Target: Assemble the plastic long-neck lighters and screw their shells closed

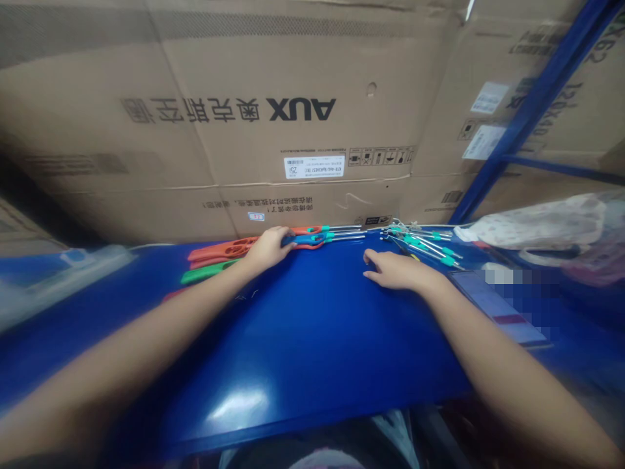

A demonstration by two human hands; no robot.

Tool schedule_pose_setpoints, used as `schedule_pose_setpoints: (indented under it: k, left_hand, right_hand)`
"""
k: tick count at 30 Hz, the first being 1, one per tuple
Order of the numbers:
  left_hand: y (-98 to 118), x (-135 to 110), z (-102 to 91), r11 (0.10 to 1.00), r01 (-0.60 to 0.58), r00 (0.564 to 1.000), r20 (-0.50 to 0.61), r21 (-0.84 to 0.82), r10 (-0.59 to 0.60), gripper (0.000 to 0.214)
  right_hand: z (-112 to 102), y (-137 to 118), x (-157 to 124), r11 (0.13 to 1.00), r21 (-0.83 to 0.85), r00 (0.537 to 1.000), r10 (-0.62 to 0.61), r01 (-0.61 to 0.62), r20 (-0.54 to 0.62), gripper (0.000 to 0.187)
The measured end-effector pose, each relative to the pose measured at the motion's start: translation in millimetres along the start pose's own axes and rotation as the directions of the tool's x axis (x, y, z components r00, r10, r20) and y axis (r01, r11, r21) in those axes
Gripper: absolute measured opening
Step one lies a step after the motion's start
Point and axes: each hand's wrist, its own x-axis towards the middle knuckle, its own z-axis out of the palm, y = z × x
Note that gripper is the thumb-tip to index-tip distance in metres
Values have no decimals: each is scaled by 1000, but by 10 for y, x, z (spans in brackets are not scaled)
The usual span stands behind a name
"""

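Observation:
Along the back of the blue tabletop [303,352] lie several long-nosed lighters with coloured plastic handles and thin metal tubes. My left hand [268,251] is closed over a blue lighter [312,240], its fingers and thumb at the handle. Beside it are an orange lighter [215,251] and a green handle [209,272]; a red one is mostly hidden under my left forearm. To the right, my right hand [393,268] hovers over the table with thumb and fingers apart and nothing between them. Just beyond it is a loose pile of metal tubes with teal fittings [424,246].
A large cardboard box [244,65] forms the back wall. A blue metal post [517,111] slants up at the right. A phone-like flat device [498,309] lies by my right forearm. Plastic bags sit at the right [527,221] and left [63,280].

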Motion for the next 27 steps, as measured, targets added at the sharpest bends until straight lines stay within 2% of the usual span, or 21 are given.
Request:
schedule_pose_setpoints:
  k: [7,14,19,27]
  left_hand:
    - [69,-62,-29,989,0,1000,-8,148,1,26]
    - [186,-98,-66,973,-11,1000,-7,229,12,34]
    - [209,-97,-61,971,-39,999,12,238,37,33]
    - [134,-62,-25,978,-50,999,30,203,44,29]
  right_hand:
    - [8,-2,2,1000,6,1000,-12,12,6,28]
    - [23,2,6,1000,5,1000,-21,21,5,29]
    - [37,7,16,1000,13,1000,-22,22,3,28]
    - [13,-6,-1,1000,16,1000,-18,17,6,29]
